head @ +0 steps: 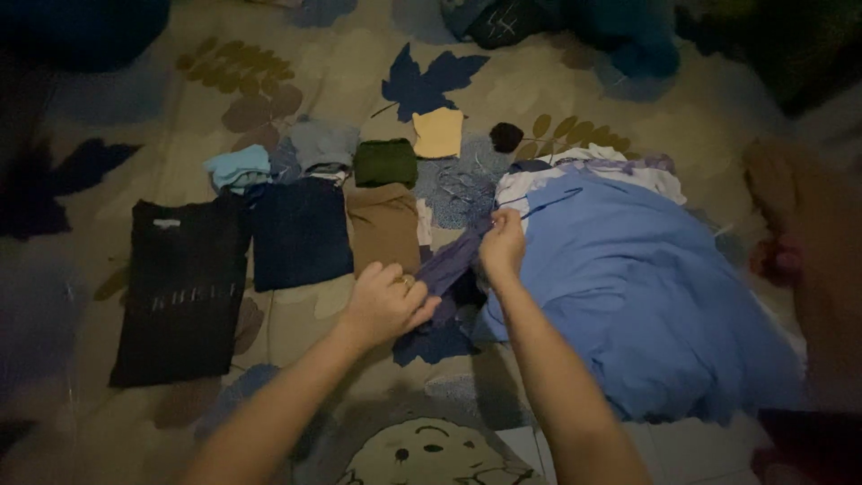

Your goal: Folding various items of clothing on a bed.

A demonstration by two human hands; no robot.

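From the head camera, your left hand (pixel 384 304) and right hand (pixel 503 247) are both closed on a purple-blue garment (pixel 449 262), stretched between them over the leaf-patterned bedsheet (pixel 539 90). Just right of your right hand lies a heap of light blue cloth (pixel 637 296). To the left sit folded pieces: a brown one (pixel 384 226) nearest your left hand, then a navy one (pixel 301 233), then a black shirt (pixel 184 287). A dark green fold (pixel 385 163) rests behind the brown one.
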